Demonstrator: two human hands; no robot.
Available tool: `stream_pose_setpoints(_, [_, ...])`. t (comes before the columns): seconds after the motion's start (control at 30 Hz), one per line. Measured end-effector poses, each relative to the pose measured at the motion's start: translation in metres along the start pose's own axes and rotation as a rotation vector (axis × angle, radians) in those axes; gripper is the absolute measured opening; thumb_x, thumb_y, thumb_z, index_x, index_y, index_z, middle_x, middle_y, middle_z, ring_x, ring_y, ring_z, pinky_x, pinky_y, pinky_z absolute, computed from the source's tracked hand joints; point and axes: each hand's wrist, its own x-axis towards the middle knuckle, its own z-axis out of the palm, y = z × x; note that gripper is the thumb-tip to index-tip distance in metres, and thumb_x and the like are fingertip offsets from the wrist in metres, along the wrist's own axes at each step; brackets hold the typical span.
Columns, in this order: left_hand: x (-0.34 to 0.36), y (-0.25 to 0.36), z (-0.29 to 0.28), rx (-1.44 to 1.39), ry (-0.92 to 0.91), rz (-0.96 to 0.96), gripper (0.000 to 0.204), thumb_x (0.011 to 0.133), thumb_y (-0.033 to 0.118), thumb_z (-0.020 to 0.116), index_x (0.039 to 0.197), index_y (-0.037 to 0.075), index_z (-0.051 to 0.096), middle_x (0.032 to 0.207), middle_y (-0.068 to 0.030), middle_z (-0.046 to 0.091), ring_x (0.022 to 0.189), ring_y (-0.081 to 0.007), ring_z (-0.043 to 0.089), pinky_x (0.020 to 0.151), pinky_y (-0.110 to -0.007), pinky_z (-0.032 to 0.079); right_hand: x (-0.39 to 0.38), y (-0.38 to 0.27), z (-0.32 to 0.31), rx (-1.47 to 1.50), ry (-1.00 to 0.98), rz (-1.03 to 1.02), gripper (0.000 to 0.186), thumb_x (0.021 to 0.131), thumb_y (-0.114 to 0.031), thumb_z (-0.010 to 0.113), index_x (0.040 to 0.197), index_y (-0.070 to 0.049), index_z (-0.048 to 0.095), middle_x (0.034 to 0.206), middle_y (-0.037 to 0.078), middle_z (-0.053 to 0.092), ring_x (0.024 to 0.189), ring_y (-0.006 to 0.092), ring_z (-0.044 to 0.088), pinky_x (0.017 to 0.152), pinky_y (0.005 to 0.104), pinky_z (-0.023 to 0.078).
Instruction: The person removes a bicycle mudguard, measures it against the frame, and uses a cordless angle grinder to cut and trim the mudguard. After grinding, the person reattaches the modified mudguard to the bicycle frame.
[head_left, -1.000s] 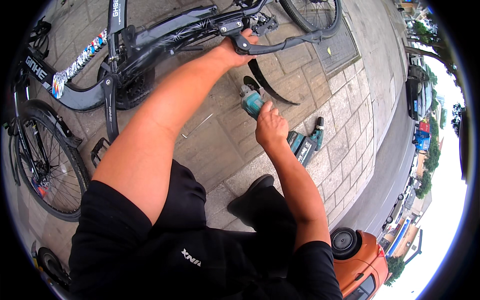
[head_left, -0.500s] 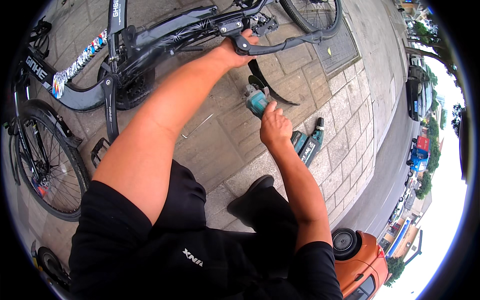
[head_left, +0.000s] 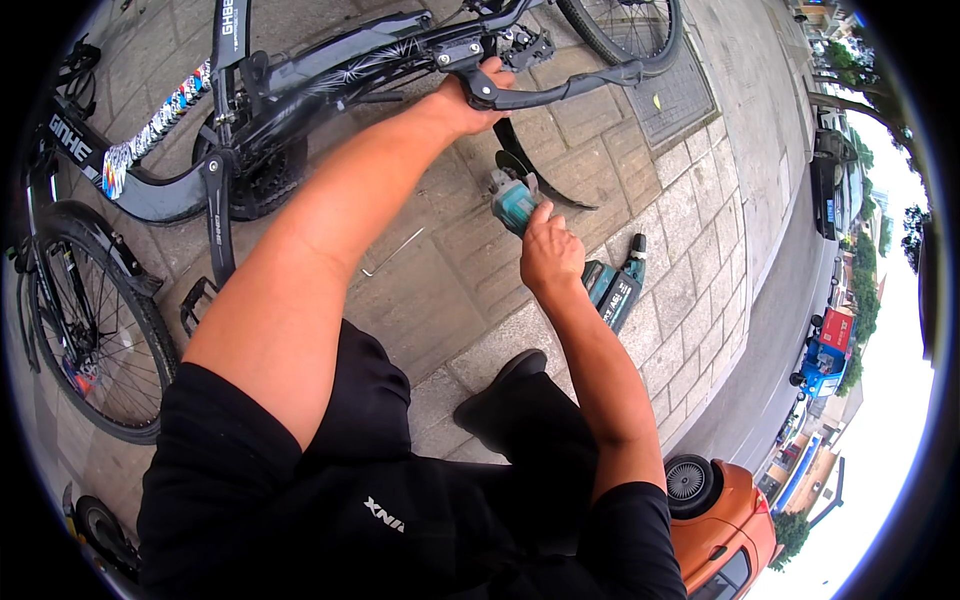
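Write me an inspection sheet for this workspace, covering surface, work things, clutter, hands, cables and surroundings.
Surface: stone paving.
Work things: teal grinder, its disc beside a curved black strip, contact unclear; black bicycle alongside.
Clutter: drill and thin bent rod lying on the paving.
Hands: right hand closed around the grinder; left hand at the bicycle, grip partly hidden.
Cables: none clear enough to tell.
Surroundings: road with a red-and-blue truck; orange car.

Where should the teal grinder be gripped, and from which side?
The teal grinder's body, probably from the rear, where the right hand holds it: its elongated shape suits a wrap grip, and the disc sits at the opposite end.
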Motion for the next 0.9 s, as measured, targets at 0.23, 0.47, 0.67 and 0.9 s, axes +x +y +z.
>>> stream_pose_setpoints(0.23, [-0.0016,-0.0033,0.0028,-0.02,0.064,0.061,0.014,0.087,0.025,0.076,0.09,0.016,0.065,0.1,0.0024,0.056,0.103,-0.024,0.053,0.083,-0.04,0.049,0.0017,-0.0033,-0.0033,-0.008,-0.007,-0.007,0.075,0.088,-0.011,0.076,0.148,0.006,0.037,0.121,0.023,0.068,0.105,0.0352,0.076,0.086,0.0394,0.063])
stream_pose_setpoints(0.47, [-0.0014,-0.0037,0.004,-0.014,0.093,0.077,0.013,0.087,0.023,0.076,0.09,0.017,0.065,0.098,0.0024,0.056,0.1,-0.0235,0.053,0.082,-0.039,0.047,0.002,-0.0004,-0.0027,-0.004,0.002,-0.01,0.064,0.089,-0.01,0.075,0.141,0.004,0.04,0.12,0.024,0.068,0.105,0.0354,0.076,0.086,0.0389,0.063])
stream_pose_setpoints(0.67, [-0.0016,-0.0034,0.0038,-0.004,0.072,0.07,0.011,0.088,0.023,0.075,0.091,0.017,0.066,0.098,0.0026,0.056,0.102,-0.0234,0.053,0.084,-0.04,0.048,0.0005,0.0018,-0.0066,0.006,-0.039,-0.023,0.069,0.09,-0.011,0.072,0.146,0.007,0.037,0.12,0.024,0.069,0.106,0.0351,0.076,0.087,0.0389,0.063])
stream_pose_setpoints(0.9, [-0.001,-0.0027,0.0015,-0.01,0.044,0.052,0.012,0.089,0.024,0.076,0.093,0.017,0.067,0.101,0.0027,0.057,0.103,-0.0236,0.053,0.086,-0.04,0.048,0.0009,0.0048,-0.0007,0.005,-0.029,-0.019,0.073,0.09,-0.01,0.072,0.15,0.008,0.036,0.122,0.024,0.069,0.106,0.035,0.076,0.087,0.0386,0.062])
